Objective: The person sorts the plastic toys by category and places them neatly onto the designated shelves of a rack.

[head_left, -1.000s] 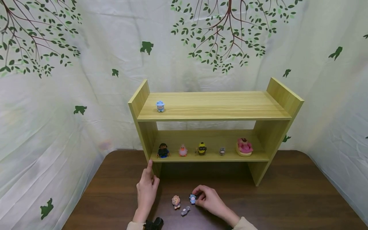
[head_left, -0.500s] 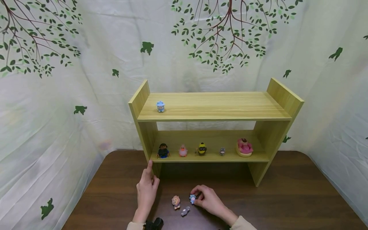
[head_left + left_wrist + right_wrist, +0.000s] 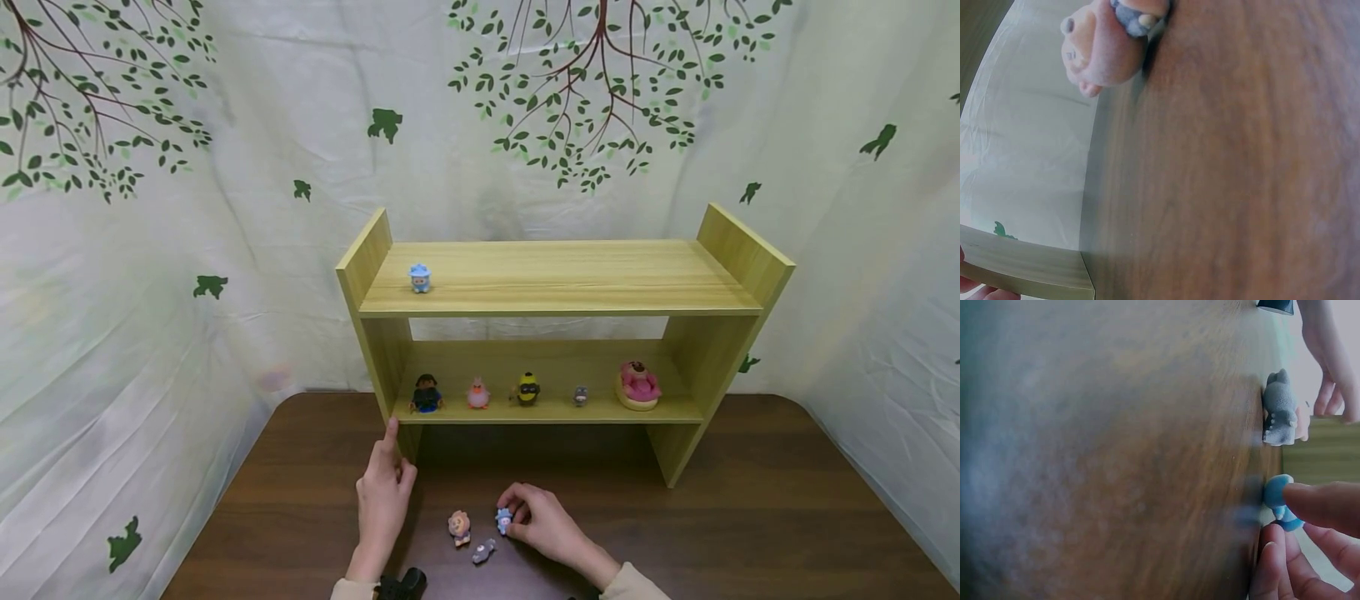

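Observation:
A small blue figurine (image 3: pixel 503 521) is pinched between thumb and fingers of my right hand (image 3: pixel 546 525), low at the tabletop. In the right wrist view, fingertips are on both sides of the blue figurine (image 3: pixel 1279 492). My left hand (image 3: pixel 384 497) has its index finger stretched to the lower left front edge of the wooden shelf (image 3: pixel 551 421). Between the hands on the table are an orange-maned figurine (image 3: pixel 459 527), lying close to the left hand, and a grey figurine (image 3: pixel 483 551) lying on its side. The orange-maned figurine (image 3: pixel 1107 47) looms large in the left wrist view.
On the middle board stand a dark-haired figure (image 3: pixel 426 393), a pink one (image 3: pixel 477 393), a yellow-and-black one (image 3: pixel 527 389), a tiny grey one (image 3: pixel 581 396) and a pink bear (image 3: pixel 639 386). Another blue figurine (image 3: pixel 420 278) is on the top board. A brown table (image 3: pixel 757 517) lies beneath.
My right fingers have shifted very slightly about the blue figurine, which has turned or moved a little. The left hand and the other figurines have stayed put.

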Available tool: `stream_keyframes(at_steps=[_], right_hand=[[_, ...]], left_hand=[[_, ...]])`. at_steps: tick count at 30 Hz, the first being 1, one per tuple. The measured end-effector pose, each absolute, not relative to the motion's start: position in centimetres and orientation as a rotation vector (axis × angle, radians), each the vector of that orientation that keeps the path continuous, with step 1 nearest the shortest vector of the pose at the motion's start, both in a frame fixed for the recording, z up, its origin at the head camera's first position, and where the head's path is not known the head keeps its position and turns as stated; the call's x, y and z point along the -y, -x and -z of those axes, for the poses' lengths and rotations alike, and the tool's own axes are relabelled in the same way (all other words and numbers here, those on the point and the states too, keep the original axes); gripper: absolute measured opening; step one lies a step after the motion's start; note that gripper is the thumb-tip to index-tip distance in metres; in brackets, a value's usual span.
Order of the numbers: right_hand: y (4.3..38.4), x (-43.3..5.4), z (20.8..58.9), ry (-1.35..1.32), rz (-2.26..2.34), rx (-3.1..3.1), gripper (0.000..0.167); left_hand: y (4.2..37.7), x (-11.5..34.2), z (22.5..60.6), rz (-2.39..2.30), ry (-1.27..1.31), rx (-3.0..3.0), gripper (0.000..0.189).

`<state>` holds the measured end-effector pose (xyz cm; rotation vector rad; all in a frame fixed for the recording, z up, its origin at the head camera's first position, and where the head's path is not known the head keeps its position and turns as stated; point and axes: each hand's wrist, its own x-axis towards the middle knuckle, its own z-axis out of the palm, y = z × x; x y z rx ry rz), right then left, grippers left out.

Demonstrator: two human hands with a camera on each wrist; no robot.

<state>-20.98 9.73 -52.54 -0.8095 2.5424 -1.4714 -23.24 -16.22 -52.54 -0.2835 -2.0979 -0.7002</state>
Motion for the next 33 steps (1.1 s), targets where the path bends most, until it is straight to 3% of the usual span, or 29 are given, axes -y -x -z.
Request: stream_keyframes(at_steps=[33], right_hand=[[20.51, -10.22, 51.58, 0.809, 1.564, -2.455, 0.020]], left_hand=[[23.16, 16.19, 52.51, 0.723, 0.260, 2.128, 0.094]])
